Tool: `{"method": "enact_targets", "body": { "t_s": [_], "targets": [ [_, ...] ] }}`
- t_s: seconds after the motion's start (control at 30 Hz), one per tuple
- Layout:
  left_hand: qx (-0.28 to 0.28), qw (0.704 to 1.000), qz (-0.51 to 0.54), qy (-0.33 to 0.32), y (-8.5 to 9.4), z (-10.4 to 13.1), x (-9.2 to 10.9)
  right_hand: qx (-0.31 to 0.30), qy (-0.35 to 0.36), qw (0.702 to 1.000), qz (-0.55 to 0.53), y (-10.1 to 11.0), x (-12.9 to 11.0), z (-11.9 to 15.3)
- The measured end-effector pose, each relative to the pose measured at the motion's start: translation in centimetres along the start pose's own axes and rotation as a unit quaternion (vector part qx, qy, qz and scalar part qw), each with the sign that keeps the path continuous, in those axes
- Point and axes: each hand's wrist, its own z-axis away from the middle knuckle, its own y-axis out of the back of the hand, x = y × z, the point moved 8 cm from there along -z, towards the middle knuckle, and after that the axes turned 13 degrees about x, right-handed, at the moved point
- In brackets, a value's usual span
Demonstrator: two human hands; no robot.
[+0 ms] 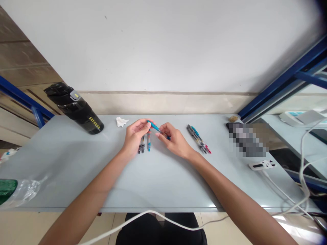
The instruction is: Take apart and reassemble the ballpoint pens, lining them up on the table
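Note:
A teal pen (155, 127) slants between my two hands above the desk. My left hand (134, 137) pinches its upper left end between thumb and fingers. The lower right end is in the closed fingers of my right hand (175, 140), which hide part of it. Partly covered by my left hand, two black-ended pens (142, 147) and a clear pen with a teal end (149, 145) lie on the desk. To the right of my right hand, several pens (198, 139) rest side by side, with black, teal and red parts.
A black bottle (79, 110) stands at the back left, near a crumpled tissue (122, 121). At the right are a blurred-out dark object (246, 139), a small tub (234, 117) and a white power strip (262, 165). A white cable (150, 212) crosses the desk's front edge. Clear plastic (24, 190) lies at left.

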Motion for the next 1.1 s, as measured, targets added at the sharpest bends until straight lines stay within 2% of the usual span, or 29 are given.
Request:
{"method": "enact_targets", "body": {
  "t_s": [0.13,0.3,0.4,0.53,0.63,0.7,0.77,0.9,1.0,1.1],
  "targets": [
    [0.004,1.000,0.007,0.002,0.1,-0.1,-0.1,-0.018,-0.003,1.000,-0.003,-0.3,-0.1,0.1],
    [0.014,1.000,-0.002,-0.002,0.2,-0.1,0.1,0.012,-0.009,1.000,-0.017,0.2,0.1,0.0],
    [0.020,1.000,-0.007,-0.009,0.2,-0.1,0.2,-0.020,-0.022,0.999,-0.038,-0.2,0.1,0.0],
    [0.029,0.999,-0.008,-0.022,0.4,-0.2,0.3,-0.056,-0.070,0.989,-0.115,-0.8,0.2,0.2],
    [0.037,0.999,-0.002,-0.023,0.5,-0.3,0.2,-0.055,-0.129,0.970,-0.200,-0.6,0.6,0.1],
    [0.047,0.999,0.006,-0.020,0.7,-0.3,0.2,-0.024,-0.171,0.949,-0.263,0.1,1.0,-0.3],
    [0.052,0.998,0.004,-0.016,0.7,-0.3,0.2,0.032,-0.197,0.929,-0.313,1.4,1.5,-0.9],
    [0.013,0.998,-0.049,-0.022,-0.2,0.5,0.6,0.149,-0.188,0.906,-0.348,3.9,2.4,-2.2],
    [-0.018,0.997,-0.071,-0.031,-0.9,1.2,1.0,0.173,-0.196,0.888,-0.378,4.6,3.3,-2.7],
    [-0.007,0.997,-0.064,-0.034,-0.8,1.2,1.1,0.173,-0.203,0.865,-0.425,5.1,4.2,-2.8]
  ]
}}
